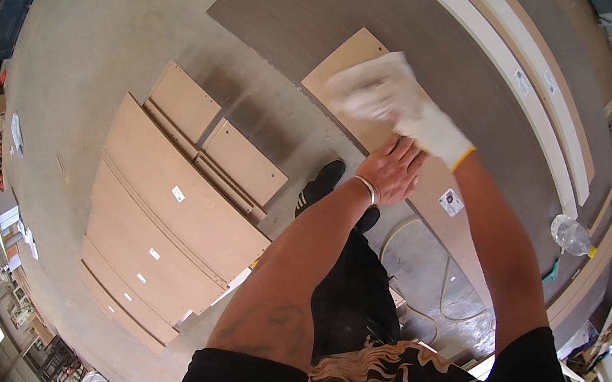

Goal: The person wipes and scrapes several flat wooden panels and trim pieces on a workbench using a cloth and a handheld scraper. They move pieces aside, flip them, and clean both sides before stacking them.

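A long tan board (pixel 434 199) with a white label lies across the near-left edge of a dark brown panel (pixel 279 13). My bare left hand (pixel 391 170), with a bracelet at the wrist, rests palm down on this board, fingers stretched toward the right wrist. Over the board's far part is my right hand (pixel 391 95) in a white glove with a yellow-edged cuff. Motion blurs its fingers, so I cannot make out whether a cloth is in them. A small dark hole shows at the board's far corner.
Several tan boards (pixel 158 205) lie stacked at left. Two white strips (pixel 491 29) run along the panel's right side. A clear plastic bottle (pixel 571 236) lies near its right edge. A thin hose (pixel 443 305) loops over the floor beside my legs.
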Demonstrator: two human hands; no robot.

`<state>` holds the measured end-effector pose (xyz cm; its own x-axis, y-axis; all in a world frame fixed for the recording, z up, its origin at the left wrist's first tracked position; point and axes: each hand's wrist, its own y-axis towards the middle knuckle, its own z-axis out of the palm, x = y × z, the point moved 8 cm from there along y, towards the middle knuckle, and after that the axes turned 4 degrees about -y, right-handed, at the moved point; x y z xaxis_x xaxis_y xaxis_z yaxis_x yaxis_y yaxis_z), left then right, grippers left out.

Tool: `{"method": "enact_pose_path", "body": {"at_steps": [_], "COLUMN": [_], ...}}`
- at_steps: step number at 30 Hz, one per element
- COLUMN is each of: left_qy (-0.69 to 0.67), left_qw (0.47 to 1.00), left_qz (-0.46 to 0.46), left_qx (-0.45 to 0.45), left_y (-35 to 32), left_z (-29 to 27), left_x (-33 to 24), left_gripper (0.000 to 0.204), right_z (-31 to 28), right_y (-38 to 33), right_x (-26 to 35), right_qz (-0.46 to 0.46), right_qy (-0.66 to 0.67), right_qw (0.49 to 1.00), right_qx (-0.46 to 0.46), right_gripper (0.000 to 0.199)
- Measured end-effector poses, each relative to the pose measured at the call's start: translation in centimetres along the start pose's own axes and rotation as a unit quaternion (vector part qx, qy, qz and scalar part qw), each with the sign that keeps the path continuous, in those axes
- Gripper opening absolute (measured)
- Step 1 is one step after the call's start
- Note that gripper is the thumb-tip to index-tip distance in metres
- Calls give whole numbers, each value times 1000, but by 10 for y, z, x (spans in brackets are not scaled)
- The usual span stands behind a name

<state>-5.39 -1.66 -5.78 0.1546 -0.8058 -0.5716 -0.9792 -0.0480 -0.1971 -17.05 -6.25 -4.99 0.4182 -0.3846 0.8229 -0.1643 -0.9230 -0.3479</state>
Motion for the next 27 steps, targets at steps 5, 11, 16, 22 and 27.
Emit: {"method": "enact_pose_path", "body": {"at_steps": [5,11,16,22,27], "left_qy": [42,82,80,111,174], "left_qw": [983,992,992,991,985], "left_qz": [63,5,-77,-62,-9], "left_qx": [-166,-96,56,49,8], "left_y": [-13,59,84,86,75], "left_z": [-50,-143,-127,-126,-127], "left_x": [-20,76,128,136,130], "left_gripper": [58,60,67,66,63], "right_z": [-50,5,77,98,89], "right_y": [-84,-183,-78,-24,-203], "right_x": [-45,-17,82,118,22], "right_qz": [248,219,34,-124,54], "right_qy": [-60,-105,-361,-297,-345], "right_qw": [951,915,912,916,917], "right_qx": [-174,-323,-192,-240,-191], "right_gripper": [49,48,52,50,43]}}
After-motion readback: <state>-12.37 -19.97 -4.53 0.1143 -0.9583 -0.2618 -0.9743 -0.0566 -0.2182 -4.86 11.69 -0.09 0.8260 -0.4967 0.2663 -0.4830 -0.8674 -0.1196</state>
